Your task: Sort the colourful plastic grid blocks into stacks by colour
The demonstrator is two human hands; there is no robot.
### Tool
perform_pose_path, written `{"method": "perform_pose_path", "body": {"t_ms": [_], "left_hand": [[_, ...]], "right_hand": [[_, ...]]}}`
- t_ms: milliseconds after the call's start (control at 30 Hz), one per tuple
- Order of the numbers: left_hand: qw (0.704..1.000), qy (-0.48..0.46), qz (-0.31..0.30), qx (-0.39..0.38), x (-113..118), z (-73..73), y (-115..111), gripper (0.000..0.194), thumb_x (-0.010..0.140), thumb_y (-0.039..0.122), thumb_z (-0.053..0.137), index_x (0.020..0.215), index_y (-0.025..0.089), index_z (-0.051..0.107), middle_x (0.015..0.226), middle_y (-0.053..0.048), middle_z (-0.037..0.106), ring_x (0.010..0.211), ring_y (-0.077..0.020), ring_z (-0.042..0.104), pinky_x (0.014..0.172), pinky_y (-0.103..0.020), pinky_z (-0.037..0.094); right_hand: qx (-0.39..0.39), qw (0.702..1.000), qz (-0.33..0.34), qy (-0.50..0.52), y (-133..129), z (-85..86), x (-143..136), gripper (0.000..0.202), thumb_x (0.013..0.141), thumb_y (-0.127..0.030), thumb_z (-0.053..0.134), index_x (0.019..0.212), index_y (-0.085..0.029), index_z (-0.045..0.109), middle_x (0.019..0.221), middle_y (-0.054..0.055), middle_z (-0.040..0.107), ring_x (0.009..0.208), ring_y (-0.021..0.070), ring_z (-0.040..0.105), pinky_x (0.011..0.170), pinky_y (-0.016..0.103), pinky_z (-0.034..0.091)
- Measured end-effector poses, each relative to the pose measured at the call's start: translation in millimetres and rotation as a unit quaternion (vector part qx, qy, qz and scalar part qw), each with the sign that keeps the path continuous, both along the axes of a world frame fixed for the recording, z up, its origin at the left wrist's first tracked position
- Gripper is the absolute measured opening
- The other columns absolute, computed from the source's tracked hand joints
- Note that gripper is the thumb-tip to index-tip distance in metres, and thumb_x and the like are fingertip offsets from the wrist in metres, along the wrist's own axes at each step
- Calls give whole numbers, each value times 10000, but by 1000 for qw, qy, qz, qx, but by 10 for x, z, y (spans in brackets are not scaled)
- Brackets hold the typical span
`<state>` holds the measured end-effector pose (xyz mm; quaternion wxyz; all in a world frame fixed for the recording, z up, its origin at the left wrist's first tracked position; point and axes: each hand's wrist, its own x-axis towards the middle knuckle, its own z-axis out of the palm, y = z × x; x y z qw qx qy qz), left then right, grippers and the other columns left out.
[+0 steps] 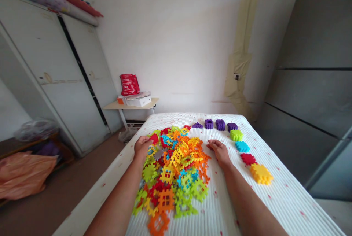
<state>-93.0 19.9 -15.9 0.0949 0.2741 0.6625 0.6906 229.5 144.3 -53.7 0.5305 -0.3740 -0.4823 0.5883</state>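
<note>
A large pile of colourful plastic interlocking pieces point(176, 159) lies on the white bedspread, between my two hands. At the pile's upper left edge, my left hand point(142, 145) is closed, its fingertips against a red piece point(154, 139). My right hand point(219, 151) rests just off the pile's right side with its fingers curled together; whatever it may hold is too small to tell. Stacks of sorted pieces curve along the far and right side: purple ones point(220, 125), a green stack point(236, 135), a blue stack point(242, 146), a red stack point(248, 159) and a yellow stack point(261, 174).
A small table point(110, 105) beyond the bed's far left corner bears a red bag point(129, 84) and a white box point(139, 100). Grey cabinets point(310, 93) stand on the right, a pale wardrobe point(49, 63) on the left. An orange plastic bag point(26, 173) lies at the lower left.
</note>
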Motion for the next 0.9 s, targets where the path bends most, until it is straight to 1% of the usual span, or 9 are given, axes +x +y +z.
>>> {"method": "perform_pose_path", "body": {"t_ms": [100, 233, 400, 533, 633, 700, 767, 833, 900], "left_hand": [[999, 16, -32, -7, 27, 92, -6, 268, 453, 273, 633, 698, 170, 606, 605, 8, 607, 580, -154, 570, 587, -267, 448], [997, 42, -61, -25, 123, 274, -45, 309, 467, 260, 621, 761, 174, 657, 631, 1, 618, 593, -155, 556, 585, -261, 420], [991, 46, -125, -28, 433, 491, -131, 232, 491, 282, 623, 695, 174, 615, 598, 7, 604, 566, -150, 539, 569, -258, 408], [986, 29, -163, -25, 723, 534, -182, 174, 520, 298, 619, 627, 182, 544, 554, 25, 564, 545, -135, 523, 559, -246, 402], [980, 9, -194, -36, 902, 516, -190, 156, 532, 291, 606, 610, 184, 523, 507, 45, 514, 498, -118, 485, 510, -229, 368], [975, -4, -217, -42, 1009, 511, -184, 151, 540, 289, 604, 609, 184, 521, 495, 55, 488, 486, -110, 464, 494, -221, 353], [970, -16, -240, -43, 1112, 518, -175, 151, 538, 282, 613, 595, 184, 513, 492, 61, 468, 490, -104, 454, 496, -217, 349], [965, -31, -257, -38, 1207, 526, -164, 153, 529, 268, 621, 580, 183, 504, 500, 64, 466, 500, -99, 452, 505, -214, 349], [962, -52, -268, -30, 1289, 523, -151, 153, 524, 262, 622, 574, 183, 501, 513, 63, 479, 511, -99, 459, 517, -217, 358]], "right_hand": [[2, 1000, -2, -6, -3, -1, 1, 360, 508, -446, 741, 731, -180, 645, 685, 15, 657, 695, 182, 626, 711, 296, 479], [7, 1000, -2, -11, 1, -8, -2, 357, 526, -445, 729, 747, -180, 642, 697, 17, 661, 703, 183, 629, 714, 299, 481], [22, 999, 4, -30, 20, -39, 0, 331, 553, -435, 701, 751, -179, 630, 695, 14, 656, 702, 184, 628, 713, 304, 482], [82, 991, -13, -102, -9, -61, -39, 335, 621, -458, 648, 795, -172, 639, 752, 44, 673, 742, 202, 629, 745, 330, 481], [183, 964, -42, -190, -151, 43, -149, 346, 702, -457, 604, 896, -174, 646, 868, 70, 681, 821, 213, 618, 782, 351, 475], [274, 934, -53, -224, -317, 193, -252, 346, 738, -442, 587, 968, -188, 635, 967, 72, 661, 898, 214, 599, 816, 358, 470], [354, 902, -27, -245, -514, 371, -354, 360, 753, -426, 592, 1033, -201, 615, 1009, 68, 638, 925, 206, 585, 837, 354, 469], [404, 870, -10, -281, -697, 529, -431, 396, 750, -426, 618, 1076, -202, 605, 1047, 80, 625, 981, 219, 565, 876, 362, 454], [424, 845, -11, -325, -834, 633, -474, 435, 751, -428, 633, 1115, -193, 591, 1068, 102, 616, 1008, 234, 552, 894, 372, 442]]}}
